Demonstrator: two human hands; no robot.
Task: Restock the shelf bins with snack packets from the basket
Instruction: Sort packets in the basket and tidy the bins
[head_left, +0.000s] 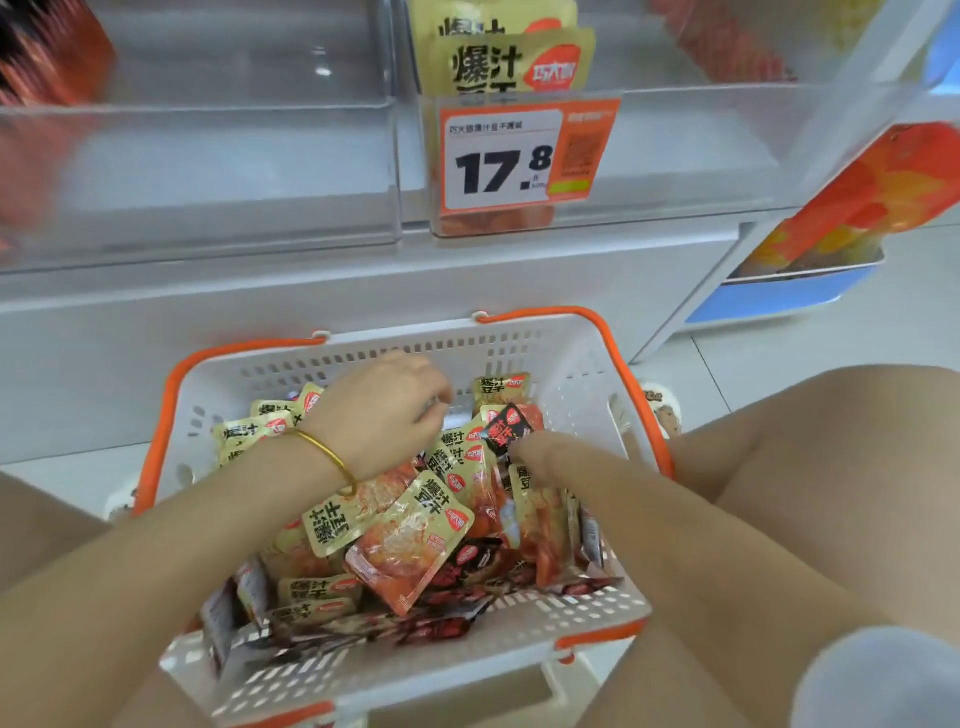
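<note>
While the white basket (582, 364) with its orange handles sits on the floor below the shelf, both hands are down inside it, over a heap of snack packets (410, 540). Taking the basket as our mark and sweeping left to right: up and left of it, a clear shelf bin (208, 171) with a red, blurred pack (47, 57) at its far-left edge, too smeared to read. Straight above the basket, a second clear bin (675, 156) holds yellow packets (511, 57) standing upright behind an orange price tag (519, 158) reading 17.8. Up and right, an orange-and-blue display (852, 218) runs out of frame.

Inside the basket now: the left hand (384, 415), gold bangle (327, 454) at the wrist, hovers over the packets toward the far wall, fingers curled downward; their tips are turned away, so I cannot tell whether they hold anything. The right hand (524, 447) reaches in beside it, and a black-and-red packet (506, 426) covers its fingertips, so whether those fingers are spread or pinching cannot be told. The right forearm crosses over the packets on the basket's right side, and a bare knee (810, 467) crowds in just right of the basket. The basket's near wall hides the lowest packets.
</note>
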